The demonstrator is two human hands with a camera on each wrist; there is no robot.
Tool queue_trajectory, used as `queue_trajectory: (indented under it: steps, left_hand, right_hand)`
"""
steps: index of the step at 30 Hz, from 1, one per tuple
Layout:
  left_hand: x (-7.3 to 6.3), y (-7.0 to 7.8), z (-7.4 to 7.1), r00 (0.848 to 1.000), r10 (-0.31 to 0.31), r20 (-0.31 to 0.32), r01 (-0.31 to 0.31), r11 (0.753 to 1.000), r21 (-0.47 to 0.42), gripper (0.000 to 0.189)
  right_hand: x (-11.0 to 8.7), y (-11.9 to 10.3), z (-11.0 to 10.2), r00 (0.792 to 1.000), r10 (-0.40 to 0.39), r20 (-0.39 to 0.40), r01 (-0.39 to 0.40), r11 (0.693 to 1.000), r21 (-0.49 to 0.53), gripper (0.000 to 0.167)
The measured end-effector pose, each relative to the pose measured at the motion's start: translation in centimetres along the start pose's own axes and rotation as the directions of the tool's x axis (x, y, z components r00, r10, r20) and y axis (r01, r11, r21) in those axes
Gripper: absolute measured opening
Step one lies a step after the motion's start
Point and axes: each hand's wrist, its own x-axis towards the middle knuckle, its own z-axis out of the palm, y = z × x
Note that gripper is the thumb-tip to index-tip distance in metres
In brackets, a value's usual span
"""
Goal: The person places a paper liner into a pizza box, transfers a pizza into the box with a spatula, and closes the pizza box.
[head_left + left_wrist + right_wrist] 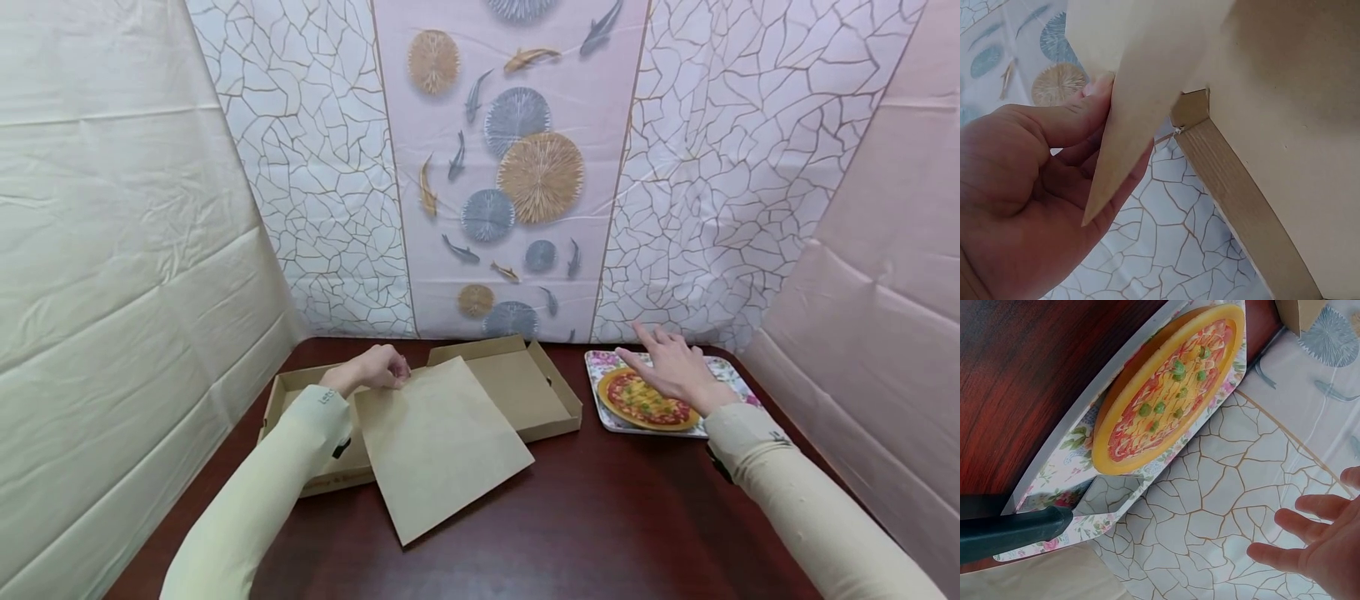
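Observation:
Between thumb and fingers, my left hand [380,365] pinches the corner of a tan paper sheet [446,450]. The left wrist view shows the thumb on one face of the sheet [1138,94]. The sheet lies slanted across an open cardboard pizza box [337,481], hiding its middle. My right hand [675,367], fingers spread and holding nothing, hovers over a floral tray [597,362]. A pizza [647,402] with an orange-yellow rim is on that tray. The right wrist view shows the right hand [1325,540] apart from the pizza [1169,394].
A utensil with a black handle [1016,531] and a shiny metal blade [1107,494] rests on the tray. The box's other half [525,396] stands right of the sheet. Dark reddish wood forms the table [577,517]. Patterned cloth [495,275] hangs behind, with plain cloth at both sides.

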Motion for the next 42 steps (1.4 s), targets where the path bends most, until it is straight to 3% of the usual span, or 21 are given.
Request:
queue_trajectory:
  steps: [15,30,42]
  left_hand:
    - [-0.8,-1.1,-0.1,0.996,0.039,-0.084,-0.029,0.994,0.11,0.011]
    - [-1.8,-2.4,0.2,0.993,-0.079,-0.089,0.088,0.991,0.102,0.022]
    - [-2.4,-3.5,0.6,0.985,-0.115,-0.127,0.131,0.983,0.128,0.032]
  right_hand:
    - [0.1,0.1,0.2,1.0,0.006,-0.018,-0.006,1.0,-0.008,0.083]
    - [0.0,0.0,0.2,1.0,0.0,-0.006,0.0,1.0,0.01,0.083]
    - [0.2,-0.2,0.4,1.0,0.0,0.006,-0.001,1.0,0.018,0.084]
